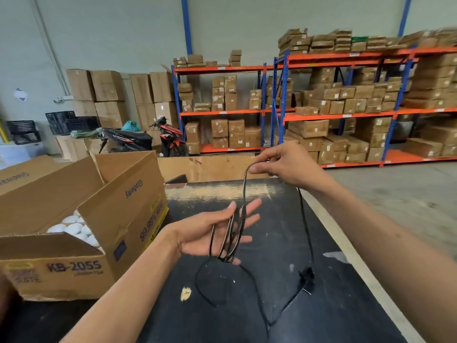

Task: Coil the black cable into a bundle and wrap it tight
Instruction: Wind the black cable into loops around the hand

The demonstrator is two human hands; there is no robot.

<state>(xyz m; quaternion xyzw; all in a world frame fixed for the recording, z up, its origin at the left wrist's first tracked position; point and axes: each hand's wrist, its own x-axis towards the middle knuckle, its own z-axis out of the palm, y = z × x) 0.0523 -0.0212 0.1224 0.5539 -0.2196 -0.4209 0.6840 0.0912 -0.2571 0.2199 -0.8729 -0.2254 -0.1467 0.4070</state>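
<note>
The black cable (237,229) is looped several times around the fingers of my left hand (210,230), which is held flat, palm up, with fingers spread over the black table (329,315). One strand rises from the loops to my right hand (284,167), which pinches it between thumb and fingers above and behind the left hand. From the right hand the cable drops down to the table, past a dark plug-like end (307,278), and trails in loose curves (215,285) on the tabletop below my left hand.
An open cardboard box (118,246) holding several white rounded objects (74,229) stands at the table's left. More cardboard (212,167) lies at the table's far edge. Behind are a parked scooter (170,137), stacked cartons and orange-blue shelving (341,115). Concrete floor lies to the right.
</note>
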